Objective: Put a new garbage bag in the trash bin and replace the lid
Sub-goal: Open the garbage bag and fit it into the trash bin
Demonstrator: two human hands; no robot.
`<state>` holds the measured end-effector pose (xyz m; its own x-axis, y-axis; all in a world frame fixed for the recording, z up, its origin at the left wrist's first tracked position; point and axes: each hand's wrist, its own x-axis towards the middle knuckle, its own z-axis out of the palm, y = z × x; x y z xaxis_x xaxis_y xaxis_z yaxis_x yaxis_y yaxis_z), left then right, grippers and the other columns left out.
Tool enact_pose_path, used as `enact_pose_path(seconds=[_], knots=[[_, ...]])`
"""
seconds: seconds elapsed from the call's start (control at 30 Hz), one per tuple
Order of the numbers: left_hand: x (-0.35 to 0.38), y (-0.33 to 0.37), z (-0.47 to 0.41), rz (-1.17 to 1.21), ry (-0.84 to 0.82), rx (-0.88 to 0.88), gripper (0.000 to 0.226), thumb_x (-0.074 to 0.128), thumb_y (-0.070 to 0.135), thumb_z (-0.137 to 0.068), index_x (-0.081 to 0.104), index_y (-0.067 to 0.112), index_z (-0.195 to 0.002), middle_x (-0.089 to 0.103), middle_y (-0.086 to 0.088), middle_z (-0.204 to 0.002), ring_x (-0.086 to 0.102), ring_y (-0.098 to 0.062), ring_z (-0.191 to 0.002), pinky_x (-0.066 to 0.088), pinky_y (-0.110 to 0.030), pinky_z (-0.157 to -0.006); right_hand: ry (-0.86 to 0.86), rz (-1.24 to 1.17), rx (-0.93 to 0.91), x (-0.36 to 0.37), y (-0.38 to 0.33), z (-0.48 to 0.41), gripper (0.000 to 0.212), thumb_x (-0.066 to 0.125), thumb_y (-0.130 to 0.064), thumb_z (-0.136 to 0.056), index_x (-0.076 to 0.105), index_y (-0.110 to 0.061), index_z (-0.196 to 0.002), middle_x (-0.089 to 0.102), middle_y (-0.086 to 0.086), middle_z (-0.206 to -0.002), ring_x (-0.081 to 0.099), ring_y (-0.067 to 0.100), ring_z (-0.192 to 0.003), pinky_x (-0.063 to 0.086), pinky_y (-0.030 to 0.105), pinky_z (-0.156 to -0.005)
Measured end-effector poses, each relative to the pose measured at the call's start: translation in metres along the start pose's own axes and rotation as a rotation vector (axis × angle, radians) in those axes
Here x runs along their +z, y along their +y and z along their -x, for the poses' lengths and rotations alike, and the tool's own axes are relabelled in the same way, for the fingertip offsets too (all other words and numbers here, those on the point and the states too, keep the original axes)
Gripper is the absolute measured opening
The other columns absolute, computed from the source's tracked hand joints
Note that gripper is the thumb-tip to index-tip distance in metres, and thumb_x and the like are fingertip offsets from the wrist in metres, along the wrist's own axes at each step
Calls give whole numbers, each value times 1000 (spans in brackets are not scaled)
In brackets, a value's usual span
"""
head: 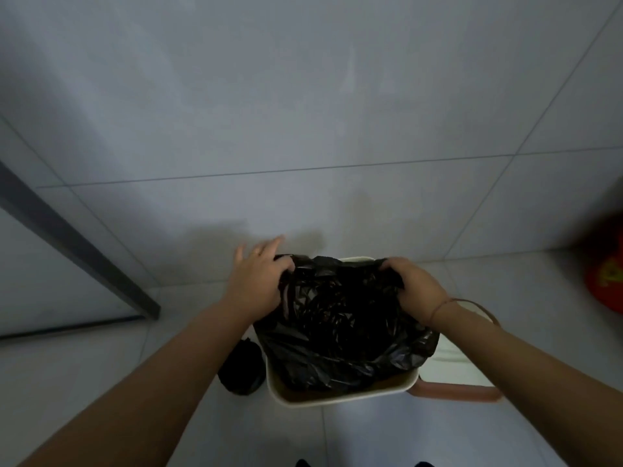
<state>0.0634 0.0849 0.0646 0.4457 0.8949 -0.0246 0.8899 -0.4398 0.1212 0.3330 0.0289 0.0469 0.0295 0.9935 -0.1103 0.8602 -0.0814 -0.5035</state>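
Note:
A white rectangular trash bin (340,396) stands on the floor against the wall, below me. A black garbage bag (340,332) lies crumpled in its mouth, its edge over the far rim and part of the sides. My left hand (258,281) pinches the bag's edge at the far left corner, with the other fingers spread against the wall. My right hand (416,286) grips the bag's edge at the far right corner. To the right of the bin, partly hidden by my right forearm, lies a white lid (455,365) with a reddish-brown rim.
A tied-up black bag (241,369) sits on the floor at the bin's left side. A dark door frame (77,244) runs down the wall on the left. A red object (606,274) sits at the right edge. The floor is pale tile.

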Motion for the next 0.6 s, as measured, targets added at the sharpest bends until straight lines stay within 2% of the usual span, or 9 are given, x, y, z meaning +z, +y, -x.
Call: enact_pose_path(seconds=[0.07,0.1,0.17,0.27,0.37,0.47,0.53,0.6], knots=[[0,-9,-13,245,-89,-97,53,50,7,-78,53,27,-127,54,-5,-139,52,-27,-123,39,-39,-103,45,-188,83,-3,1,-11,43,50,10,-78,59,-6,-117,58,15,-127,56,30,-116,38,25,-100],[0,-12,-15,363,-86,-138,57,48,2,-79,52,24,-131,56,-7,-136,54,-28,-121,44,-37,-99,52,-236,111,-5,2,-14,46,47,13,-77,61,-6,-116,59,15,-126,55,29,-116,37,23,-101],[4,-15,-15,402,-52,-147,61,44,-3,-79,48,18,-135,54,-10,-138,52,-29,-123,44,-37,-99,42,-221,104,-3,3,-17,52,41,16,-74,61,-6,-117,59,14,-125,54,28,-117,35,20,-100],[21,-14,-11,326,-57,-112,58,40,3,-84,38,16,-140,48,-10,-137,52,-32,-118,45,-40,-95,15,-111,43,7,5,-19,52,40,12,-78,57,-6,-124,57,17,-122,53,29,-116,36,24,-99],[39,-17,-9,375,-112,-188,47,40,7,-88,44,13,-135,48,-13,-129,53,-32,-110,46,-37,-89,-23,-112,65,14,7,-24,48,40,9,-83,55,-4,-127,56,22,-121,53,31,-116,35,25,-98],[50,-21,2,669,-161,-402,36,39,1,-88,62,5,-115,61,-20,-120,57,-31,-106,43,-33,-82,-78,-144,144,15,16,-21,49,41,12,-79,60,-2,-122,58,22,-125,52,33,-119,35,27,-99],[59,-21,20,722,-202,-438,35,38,2,-90,66,4,-110,64,-20,-118,59,-32,-106,46,-35,-87,-133,-127,181,17,23,-7,41,44,8,-82,59,-1,-119,57,23,-124,53,35,-117,38,29,-95],[69,-17,45,687,-138,-428,32,39,10,-95,64,7,-114,59,-17,-127,56,-29,-113,43,-34,-96,-159,-134,197,21,29,15,37,47,1,-86,54,-2,-123,52,21,-128,52,33,-118,37,26,-93]])
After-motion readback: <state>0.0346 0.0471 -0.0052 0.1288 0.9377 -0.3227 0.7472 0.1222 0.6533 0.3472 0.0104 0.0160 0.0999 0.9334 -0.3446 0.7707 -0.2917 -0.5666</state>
